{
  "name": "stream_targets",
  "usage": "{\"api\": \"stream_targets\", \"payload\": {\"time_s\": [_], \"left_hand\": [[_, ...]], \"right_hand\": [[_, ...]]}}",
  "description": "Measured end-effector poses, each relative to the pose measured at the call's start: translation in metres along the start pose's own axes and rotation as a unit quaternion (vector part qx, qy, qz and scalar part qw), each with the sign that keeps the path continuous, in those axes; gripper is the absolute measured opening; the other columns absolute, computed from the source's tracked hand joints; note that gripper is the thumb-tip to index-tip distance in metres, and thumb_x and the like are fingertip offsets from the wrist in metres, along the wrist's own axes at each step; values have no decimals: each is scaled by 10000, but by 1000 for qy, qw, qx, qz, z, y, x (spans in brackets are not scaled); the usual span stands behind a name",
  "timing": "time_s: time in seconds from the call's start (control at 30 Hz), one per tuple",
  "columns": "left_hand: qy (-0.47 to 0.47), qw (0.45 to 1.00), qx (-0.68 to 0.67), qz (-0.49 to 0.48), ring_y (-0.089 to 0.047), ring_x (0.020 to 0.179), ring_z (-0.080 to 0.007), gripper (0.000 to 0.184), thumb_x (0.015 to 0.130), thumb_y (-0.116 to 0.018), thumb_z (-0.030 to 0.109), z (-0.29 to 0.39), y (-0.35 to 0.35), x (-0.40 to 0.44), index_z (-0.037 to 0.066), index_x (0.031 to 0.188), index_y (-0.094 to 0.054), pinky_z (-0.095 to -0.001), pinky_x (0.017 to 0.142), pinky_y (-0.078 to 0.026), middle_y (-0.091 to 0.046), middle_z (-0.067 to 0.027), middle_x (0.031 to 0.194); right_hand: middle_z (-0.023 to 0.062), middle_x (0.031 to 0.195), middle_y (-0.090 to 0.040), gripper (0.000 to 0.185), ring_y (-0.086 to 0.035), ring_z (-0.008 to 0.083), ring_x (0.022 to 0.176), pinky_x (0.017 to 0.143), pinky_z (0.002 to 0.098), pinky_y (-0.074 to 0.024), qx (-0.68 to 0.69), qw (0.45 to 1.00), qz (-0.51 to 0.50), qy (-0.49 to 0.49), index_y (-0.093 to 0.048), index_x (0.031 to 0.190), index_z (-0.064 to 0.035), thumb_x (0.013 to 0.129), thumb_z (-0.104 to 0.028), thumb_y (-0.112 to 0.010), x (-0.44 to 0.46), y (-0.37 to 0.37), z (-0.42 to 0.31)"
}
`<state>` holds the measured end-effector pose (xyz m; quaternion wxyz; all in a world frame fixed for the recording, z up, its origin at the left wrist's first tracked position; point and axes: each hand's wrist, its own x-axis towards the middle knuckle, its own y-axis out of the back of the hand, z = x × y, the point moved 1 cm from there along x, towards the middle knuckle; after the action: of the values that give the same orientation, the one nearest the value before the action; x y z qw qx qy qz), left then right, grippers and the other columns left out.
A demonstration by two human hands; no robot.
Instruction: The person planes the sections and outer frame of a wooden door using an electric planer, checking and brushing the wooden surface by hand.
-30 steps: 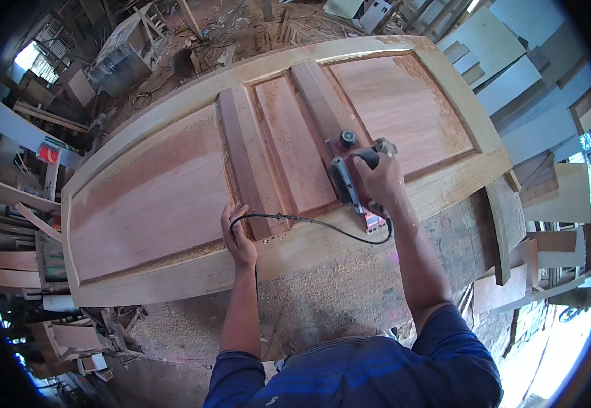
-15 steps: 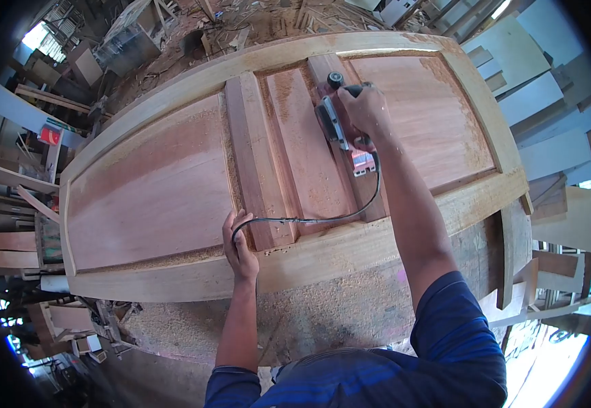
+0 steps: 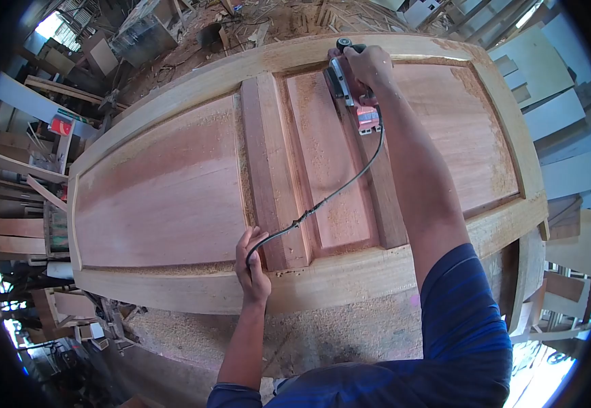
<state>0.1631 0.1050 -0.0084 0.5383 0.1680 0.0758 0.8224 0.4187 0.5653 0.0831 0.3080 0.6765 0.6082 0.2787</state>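
Observation:
My right hand (image 3: 370, 71) is wrapped round the handle of a red and black power planer (image 3: 342, 80), which rests at the far end of a rail near the top edge of a wooden panelled door (image 3: 350, 270). A black power cord (image 3: 336, 192) runs from the planer down to my left hand (image 3: 253, 268), whose fingers are closed round it above the near edge of the door. Sawdust and shavings lie in the grooves and on the panels.
The door lies on a dusty workbench (image 3: 350, 328). Boards and sheets (image 3: 547, 112) lean at the right. At the left are stacked wood pieces and a red container (image 3: 60, 125). Wood scraps (image 3: 278, 19) litter the floor beyond the door.
The planer and my right hand have moved away from me along the rail to the door's far side. The cord has stretched out straighter, with my left hand still holding it.

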Motion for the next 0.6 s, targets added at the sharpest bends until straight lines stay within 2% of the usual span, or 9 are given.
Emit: {"api": "stream_targets", "payload": {"time_s": [0.03,0.13,0.3,0.43,0.6], "left_hand": [[5,1000,-2,2,-646,1376,-333,683,1202,-386,496,-2,-1,0,-84,1526,-542,-507,1254,-398,-727,-251,1383],[14,1000,2,3,-647,1376,-340,662,1205,-379,474,-5,-1,-1,-81,1531,-533,-507,1255,-391,-745,-252,1346],[5,1000,-1,-8,-633,1401,-343,638,1209,-368,449,-2,-2,0,-75,1539,-521,-508,1260,-378,-778,-246,1275],[6,1000,10,-13,-626,1412,-341,638,1209,-367,446,0,-1,1,-78,1538,-521,-506,1257,-383,-774,-250,1288],[10,1000,-2,-13,-630,1406,-335,650,1208,-375,458,-2,-2,0,-81,1538,-526,-498,1255,-389,-773,-246,1298]], "right_hand": [[142,721,-771,592,-792,275,722,776,444,-617,0,1000,-7,-7,-824,891,14,1042,-532,-655,4,1,-6],[207,965,-830,605,-808,366,1068,1004,469,-605,23,999,-21,-25,-839,1010,33,1028,-538,-638,16,0,-16],[230,1049,-830,608,-790,386,1124,1048,475,-588,9,1000,1,5,-836,1095,32,1012,-546,-666,47,-10,-19],[244,1112,-826,604,-776,404,1158,1072,478,-574,18,1000,18,2,-838,1122,25,1009,-545,-668,66,-18,-18],[252,1119,-823,633,-781,407,1146,1045,484,-585,30,998,60,9,-835,1149,20,1003,-575,-677,76,-21,-22]]}}
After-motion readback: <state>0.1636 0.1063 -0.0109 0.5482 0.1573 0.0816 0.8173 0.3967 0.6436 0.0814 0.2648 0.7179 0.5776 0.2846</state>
